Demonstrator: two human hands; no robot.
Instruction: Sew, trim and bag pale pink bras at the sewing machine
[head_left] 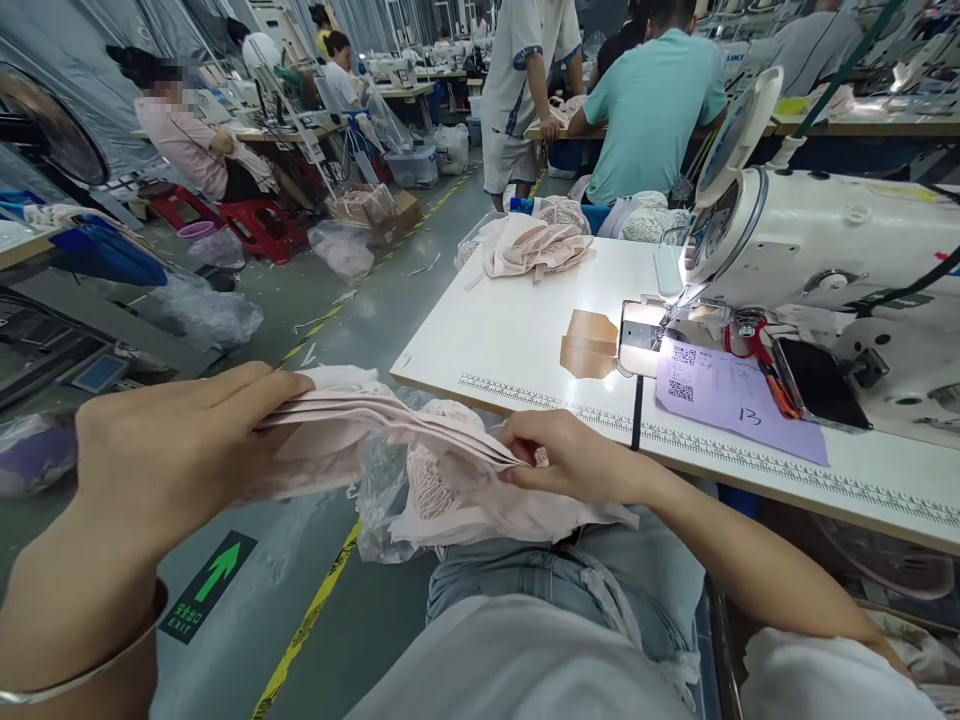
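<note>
- Evidently the stack of pale pink fabric pieces (420, 425) hangs between the two hands, its long axis running from about half past nine down to half past three, above the person's lap.
- The left hand (180, 430) is closed around the stack's nine o'clock end, back of the hand uppermost; the stack lies at three o'clock from it.
- The right hand (574, 455) pinches the opposite end between thumb and fingers, so the stack lies at nine o'clock from that hand. Lace (431, 485) hangs below the folded edges.
- The right hand is the nearer one to the table (510, 330) and to the sewing machine (810, 230), which sits toward two o'clock from it. A pile of similar fabric (536, 245) rests on the tabletop, just short of twelve o'clock from the same hand.
- Containers: a clear plastic bag (382, 505) shows just behind and below the stack; its contents cannot be told.
- At nine o'clock from the left hand, a floor bag (37, 455) holds something purple.
- Between one and two o'clock from the left hand, far off, stand a cardboard box (405, 215) with plastic-wrapped goods on it and a clear bin (415, 170), contents unclear.
</note>
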